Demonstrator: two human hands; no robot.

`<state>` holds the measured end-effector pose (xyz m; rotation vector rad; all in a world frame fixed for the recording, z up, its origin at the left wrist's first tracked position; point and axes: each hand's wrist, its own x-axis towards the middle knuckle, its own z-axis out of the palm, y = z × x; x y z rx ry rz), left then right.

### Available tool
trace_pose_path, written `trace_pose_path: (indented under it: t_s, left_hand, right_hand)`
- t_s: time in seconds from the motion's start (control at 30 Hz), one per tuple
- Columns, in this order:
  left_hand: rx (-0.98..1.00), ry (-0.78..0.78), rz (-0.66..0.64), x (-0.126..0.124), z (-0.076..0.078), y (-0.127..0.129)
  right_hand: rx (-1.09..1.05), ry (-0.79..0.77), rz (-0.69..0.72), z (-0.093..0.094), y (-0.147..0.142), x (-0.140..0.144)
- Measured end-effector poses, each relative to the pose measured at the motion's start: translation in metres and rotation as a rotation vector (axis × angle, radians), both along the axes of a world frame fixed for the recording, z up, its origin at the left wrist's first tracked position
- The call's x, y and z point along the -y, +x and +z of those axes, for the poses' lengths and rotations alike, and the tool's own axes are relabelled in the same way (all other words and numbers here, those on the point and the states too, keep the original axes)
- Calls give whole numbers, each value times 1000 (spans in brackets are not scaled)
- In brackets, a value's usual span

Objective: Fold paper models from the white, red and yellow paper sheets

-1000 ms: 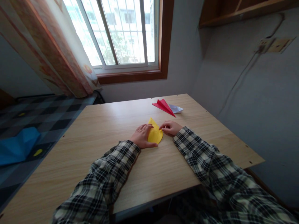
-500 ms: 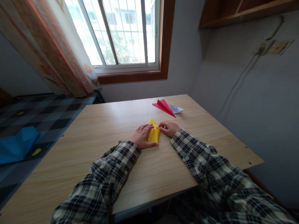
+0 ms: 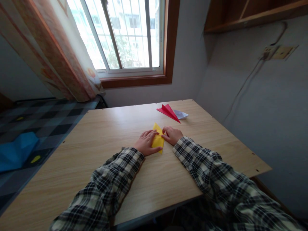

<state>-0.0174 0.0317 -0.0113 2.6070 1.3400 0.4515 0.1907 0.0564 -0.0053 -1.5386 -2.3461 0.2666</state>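
Left hand (image 3: 146, 143): spreading open, steadying paper (image 3: 158, 142) on bench (image 3: 163, 179)
Right hand (image 3: 172, 135): curling at its right edge; pinch unclear
Paper: probably needing even pressing

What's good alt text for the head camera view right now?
The left hand lies on folded yellow paper on a wooden table, while the right hand touches the paper's right edge. Farther back are a red paper plane, white folded paper and a window.
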Motion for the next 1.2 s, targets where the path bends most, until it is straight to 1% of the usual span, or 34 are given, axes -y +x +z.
trace_pose_path:
  t_s: [0.13, 0.27, 0.47, 0.63, 0.7, 0.83, 0.93, 1.1, 1.17, 1.2]
  left_hand:
    - [-50, -19, 6, 0, 3, 1]
    - [-48, -22, 11, 1, 6, 1]
    - [-58, -31, 14, 2, 7, 1]
    - [-72, -62, 10, 3, 9, 2]
    - [-85, -76, 20, 3, 11, 3]
    - [-92, -98, 30, 4, 11, 4]
    - [-75, -69, 19, 3, 8, 2]
    - [-75, 8, 25, 4, 2, 2]
    - [-88, 61, 50, 5, 2, 3]
    - [-94, 93, 71, 6, 2, 3]
  right_hand:
    - [17, 7, -10, 0, -2, 1]
    - [6, 3, -11, 2, -2, 3]
    - [-52, -27, 32, 3, 4, 6]
    - [-52, -26, 50, 2, 7, 6]
    - [-44, -17, 22, 1, 6, 4]
    - [-67, -4, -82, 0, 5, -2]
    - [-80, -1, -120, -2, 3, -6]
    - [-129, 39, -132, -7, 3, -10]
    - [-200, 78, -96, -10, 6, -10]
    - [-242, 111, -49, -12, 8, -9]
